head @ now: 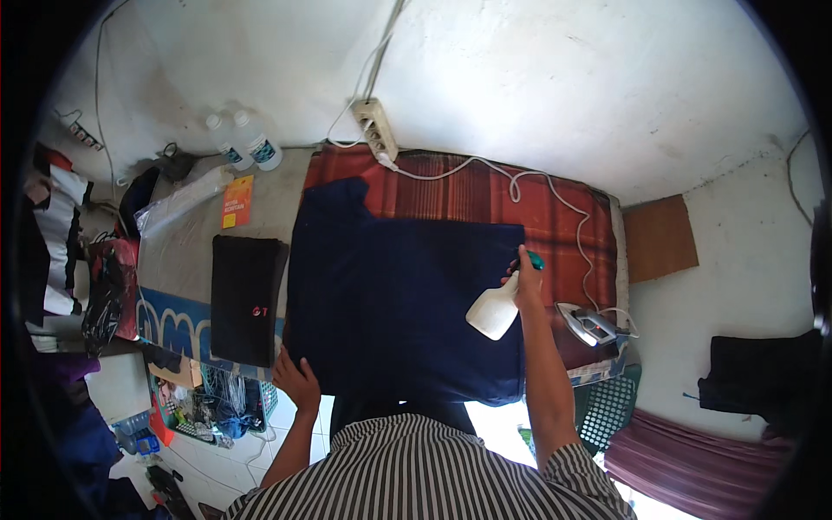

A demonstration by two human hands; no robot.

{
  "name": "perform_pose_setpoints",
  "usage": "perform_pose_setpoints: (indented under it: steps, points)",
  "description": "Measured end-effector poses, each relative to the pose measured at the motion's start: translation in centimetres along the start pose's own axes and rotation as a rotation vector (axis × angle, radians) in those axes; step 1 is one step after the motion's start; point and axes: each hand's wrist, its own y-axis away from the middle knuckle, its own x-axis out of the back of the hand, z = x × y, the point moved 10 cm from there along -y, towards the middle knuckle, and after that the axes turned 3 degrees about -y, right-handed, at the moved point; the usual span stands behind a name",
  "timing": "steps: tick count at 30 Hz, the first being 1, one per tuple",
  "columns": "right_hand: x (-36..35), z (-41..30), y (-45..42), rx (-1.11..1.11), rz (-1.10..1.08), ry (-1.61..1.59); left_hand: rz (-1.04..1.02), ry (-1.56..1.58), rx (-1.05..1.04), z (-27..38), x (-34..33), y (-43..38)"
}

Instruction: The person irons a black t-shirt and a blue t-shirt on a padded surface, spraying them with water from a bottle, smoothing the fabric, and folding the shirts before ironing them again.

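Note:
A navy blue shirt (403, 292) lies spread out in front of me, with its sleeve and shoulder end to the left. My right hand (529, 284) is closed around the neck of a white spray bottle (492, 311) with a green trigger head, tilted over the right part of the shirt. My left hand (296, 382) touches the shirt's near left corner, fingers apart and nothing gripped. To the right, a clothes iron (588, 325) with a small red light rests on the red plaid cloth (448, 185) that covers the table.
A folded black garment (242, 302) lies left of the shirt. Behind it are an orange printed packet (237, 201) and two plastic bottles (263, 148). The iron's cord (585, 240) runs to a power strip (375, 130) on the wall. Below left stands a green basket (268, 400) of odds and ends.

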Motion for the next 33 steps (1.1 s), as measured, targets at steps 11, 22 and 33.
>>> perform_pose_setpoints:
  steps: [11,22,33]
  points:
    - [-25.7,8.8,7.4,-0.074,-0.385,0.134,0.000,0.117,0.019,1.4,0.9,-9.8]
    - [-30.3,12.0,18.8,-0.109,-0.667,0.294,0.055,0.469,0.268,-3.7,0.5,-9.4]
    - [8.6,8.9,10.2,0.023,0.038,0.088,-0.035,0.477,0.333,-6.9,-0.3,9.5]
